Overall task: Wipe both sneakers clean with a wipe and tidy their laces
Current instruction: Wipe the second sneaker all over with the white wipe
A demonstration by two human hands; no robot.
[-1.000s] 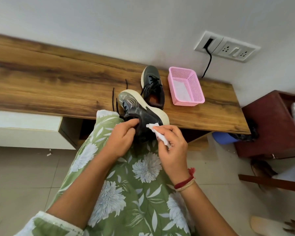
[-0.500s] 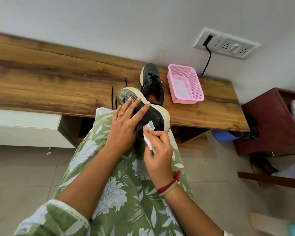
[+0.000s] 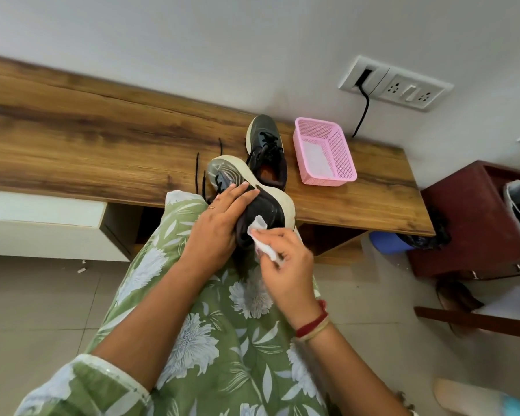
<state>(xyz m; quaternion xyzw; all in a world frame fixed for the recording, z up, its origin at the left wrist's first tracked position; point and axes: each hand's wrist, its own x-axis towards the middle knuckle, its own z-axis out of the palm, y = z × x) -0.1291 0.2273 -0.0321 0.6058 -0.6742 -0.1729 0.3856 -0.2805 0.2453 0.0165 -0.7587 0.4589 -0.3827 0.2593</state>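
A black sneaker with a cream sole (image 3: 267,205) lies on its side on my knee, sole turned toward the wall. My left hand (image 3: 219,226) rests on its upper with straight fingers and holds it steady. My right hand (image 3: 282,259) pinches a white wipe (image 3: 260,235) whose tip touches the sneaker's heel side. The shoe's loose black laces (image 3: 200,175) trail over the wooden bench (image 3: 102,145). The second black sneaker (image 3: 267,148) stands upright on the bench behind, laces loose.
A pink mesh basket (image 3: 324,151) sits on the bench right of the second sneaker. A wall socket with a black cable (image 3: 364,106) is above it. A dark red cabinet (image 3: 475,223) stands to the right, footwear on the floor beside it.
My left hand moved from gripping the shoe's collar to lying flat over its upper. My right hand with the wipe shifted along the heel side of the sneaker.
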